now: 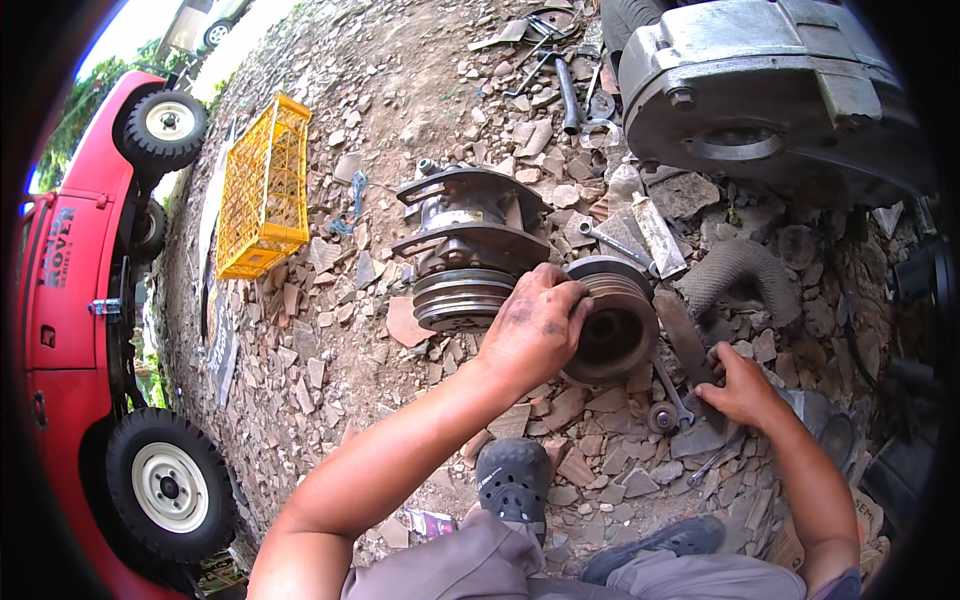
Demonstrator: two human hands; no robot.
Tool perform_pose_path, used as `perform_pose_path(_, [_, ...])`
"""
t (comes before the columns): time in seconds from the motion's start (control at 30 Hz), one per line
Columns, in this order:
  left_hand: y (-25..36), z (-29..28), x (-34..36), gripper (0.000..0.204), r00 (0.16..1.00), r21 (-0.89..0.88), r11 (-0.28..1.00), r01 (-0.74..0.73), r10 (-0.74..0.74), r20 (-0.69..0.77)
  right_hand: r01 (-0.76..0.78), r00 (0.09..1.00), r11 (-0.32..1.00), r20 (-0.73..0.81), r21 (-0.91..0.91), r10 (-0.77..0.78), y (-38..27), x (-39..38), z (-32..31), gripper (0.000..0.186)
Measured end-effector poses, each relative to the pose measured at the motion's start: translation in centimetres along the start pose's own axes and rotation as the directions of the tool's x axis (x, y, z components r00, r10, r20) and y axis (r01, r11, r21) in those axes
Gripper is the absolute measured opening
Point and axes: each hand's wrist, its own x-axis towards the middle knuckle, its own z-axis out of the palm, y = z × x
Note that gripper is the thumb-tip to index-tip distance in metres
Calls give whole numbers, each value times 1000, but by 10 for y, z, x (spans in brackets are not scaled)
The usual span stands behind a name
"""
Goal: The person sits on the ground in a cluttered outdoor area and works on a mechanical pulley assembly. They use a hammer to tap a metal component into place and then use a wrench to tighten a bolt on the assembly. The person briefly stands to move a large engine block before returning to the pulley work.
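Observation:
My left hand (535, 325) is closed over the left rim of a rusty grooved pulley (630, 325), its dark bore facing up toward me. My right hand (745, 388) pinches the lower end of a flat brown bar (682, 335) that leans close to the pulley's right side. Left of my left hand stands a compressor-like unit (470, 225) with dark bracket plates and a shiny grooved pulley (465, 298) of its own. A combination wrench (672, 390) lies between the pulley and my right hand, beside a small round roller (661, 417).
A large grey metal housing (760, 95) fills the upper right. Near it lie a white tube (657, 235), another wrench (615, 246) and a ribbed hose (745, 280). A yellow crate (268, 190) and a red vehicle (75, 290) are at left. Broken tile covers the ground.

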Motion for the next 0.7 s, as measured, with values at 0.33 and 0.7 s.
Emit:
perform_pose_path(0.33, [-11,1,52,39,868,303,939,165,-284,408,11,998,871,53,491,-43,34,-21,-46,38])
perform_pose_path(0.7, [7,9,77,54,696,428,898,-106,-240,677,-19,1000,841,6,541,19,31,-38,-51,39])
